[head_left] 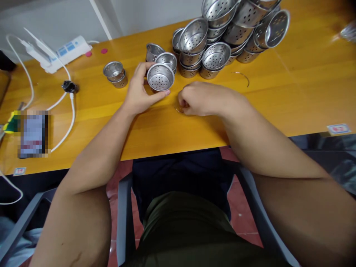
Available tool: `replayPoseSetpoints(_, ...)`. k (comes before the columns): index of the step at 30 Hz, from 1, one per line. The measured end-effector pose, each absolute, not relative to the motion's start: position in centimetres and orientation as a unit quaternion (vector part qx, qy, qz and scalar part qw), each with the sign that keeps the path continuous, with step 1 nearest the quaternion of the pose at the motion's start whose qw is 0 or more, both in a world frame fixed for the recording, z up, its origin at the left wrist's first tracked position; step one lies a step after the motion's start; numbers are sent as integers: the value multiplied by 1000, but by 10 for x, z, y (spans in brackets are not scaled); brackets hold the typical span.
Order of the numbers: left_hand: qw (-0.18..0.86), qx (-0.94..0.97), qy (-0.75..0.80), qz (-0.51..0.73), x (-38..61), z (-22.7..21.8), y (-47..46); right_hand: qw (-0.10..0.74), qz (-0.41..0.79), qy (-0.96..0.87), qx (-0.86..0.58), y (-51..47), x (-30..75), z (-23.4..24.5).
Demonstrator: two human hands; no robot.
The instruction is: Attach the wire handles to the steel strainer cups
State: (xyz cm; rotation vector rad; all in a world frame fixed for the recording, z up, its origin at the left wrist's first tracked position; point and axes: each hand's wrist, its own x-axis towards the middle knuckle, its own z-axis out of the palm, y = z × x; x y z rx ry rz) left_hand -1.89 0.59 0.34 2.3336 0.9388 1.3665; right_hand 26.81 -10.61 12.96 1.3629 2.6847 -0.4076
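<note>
My left hand (pixel 139 92) grips a small perforated steel strainer cup (pixel 160 77), tilted so its holed bottom faces me, just above the yellow wooden table (pixel 178 129). My right hand (pixel 200 99) rests on the table beside it, fingers curled in a pinch over something small and thin that I cannot make out. Two more strainer cups (pixel 160 55) stand right behind the held one.
A big pile of the same strainer cups (pixel 222 33) sits at the back. A stacked pair of cups (pixel 115 73) stands at the left. A thin wire loop (pixel 241 76) lies on the right. A white power strip (pixel 65 52), white cables (pixel 69 111) and a phone (pixel 33 133) are on the left.
</note>
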Motion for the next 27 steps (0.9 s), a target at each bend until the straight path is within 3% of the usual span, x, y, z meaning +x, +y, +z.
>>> replayPoseSetpoints(3, 141, 810, 326, 466, -16, 4, 3, 86, -87, 883, 453, -120, 259, 139)
replayPoseSetpoints(9, 129, 784, 318, 518, -32, 7, 17, -13, -135, 893, 429, -106, 273, 134)
replayPoseSetpoints(16, 138, 781, 291, 534, -41, 0, 33, -109, -150, 845, 501, -91, 276, 115)
replayPoseSetpoints(22, 96, 701, 288, 646, -30, -2, 43, -124, -207, 882, 404, -78, 252, 76)
replayPoseSetpoints(27, 63, 682, 314, 657, -40, -15, 70, -81, -195, 876, 434, -83, 257, 89)
